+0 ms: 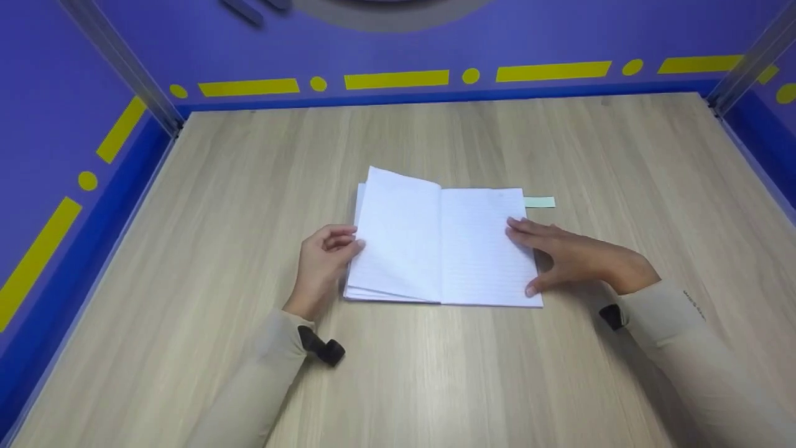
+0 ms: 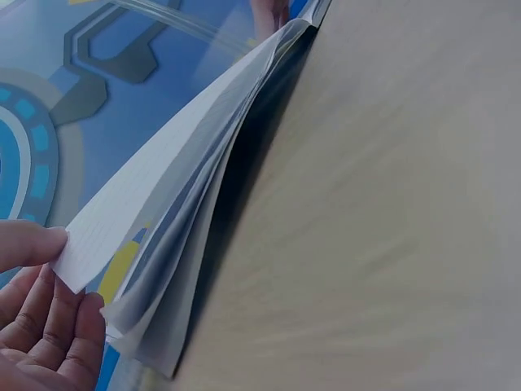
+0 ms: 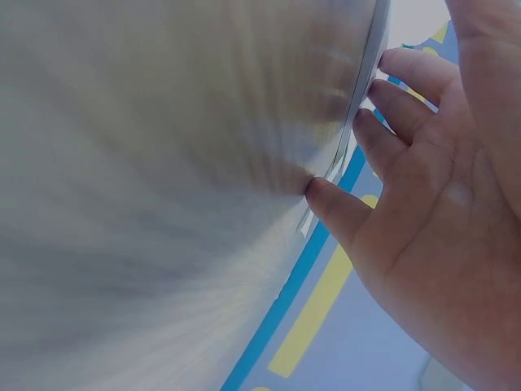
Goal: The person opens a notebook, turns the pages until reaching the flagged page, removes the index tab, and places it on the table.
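An open notebook (image 1: 482, 249) lies on the table, its right page ruled with faint lines. At its left side my left hand (image 1: 326, 258) pinches the outer edge of a raised page (image 1: 398, 233) between thumb and fingers. The left wrist view shows the thumb on top of that page (image 2: 146, 183), with other leaves fanned loosely below it. My right hand (image 1: 569, 255) rests on the right page's outer edge, fingers spread and thumb near the lower corner. A pale green tab (image 1: 540, 202) sticks out from the notebook's right side, just above the right fingers.
The wood-grain table (image 1: 398, 373) spreads around the notebook on all sides. Blue panels (image 1: 398, 53) with yellow dashes and dots stand along the back, left and right edges. Black straps with small devices (image 1: 320, 345) sit at both wrists.
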A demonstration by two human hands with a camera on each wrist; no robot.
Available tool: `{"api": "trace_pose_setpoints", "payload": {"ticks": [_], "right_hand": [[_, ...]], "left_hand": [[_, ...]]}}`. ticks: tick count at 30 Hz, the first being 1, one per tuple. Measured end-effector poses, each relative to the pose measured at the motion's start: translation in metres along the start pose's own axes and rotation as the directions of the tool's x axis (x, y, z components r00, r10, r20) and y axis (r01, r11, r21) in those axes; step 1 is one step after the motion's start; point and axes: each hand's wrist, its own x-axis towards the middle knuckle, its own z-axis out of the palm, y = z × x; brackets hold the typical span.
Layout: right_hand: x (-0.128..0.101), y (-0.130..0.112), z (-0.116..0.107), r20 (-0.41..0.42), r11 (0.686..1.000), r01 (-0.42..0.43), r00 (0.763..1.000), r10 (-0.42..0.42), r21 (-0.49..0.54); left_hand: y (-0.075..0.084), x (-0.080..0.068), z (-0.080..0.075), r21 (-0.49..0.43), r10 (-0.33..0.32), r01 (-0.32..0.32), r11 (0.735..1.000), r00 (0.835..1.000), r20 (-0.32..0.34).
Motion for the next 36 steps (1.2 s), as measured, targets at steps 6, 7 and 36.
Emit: {"api": "trace_pose_setpoints", "payload": {"ticks": [6, 7, 36], "right_hand": [[-0.001, 0.004, 0.0, -0.002, 1.0, 0.006, 1.0, -0.006, 0.012], [-0.001, 0.005, 0.0, 0.0, 1.0, 0.003, 1.0, -0.003, 0.008], [-0.006, 0.003, -0.001, 0.011, 0.999, -0.006, 1.0, 0.005, 0.051]], "left_hand": [[-0.007, 0.004, -0.002, -0.006, -0.026, 0.026, 1.0, 1.0, 0.016], [-0.008, 0.004, -0.002, 0.001, -0.029, 0.029, 1.0, 0.999, 0.019], [-0.014, 0.005, -0.015, 0.132, -0.116, 0.108, 0.985, 0.992, 0.052]]}}
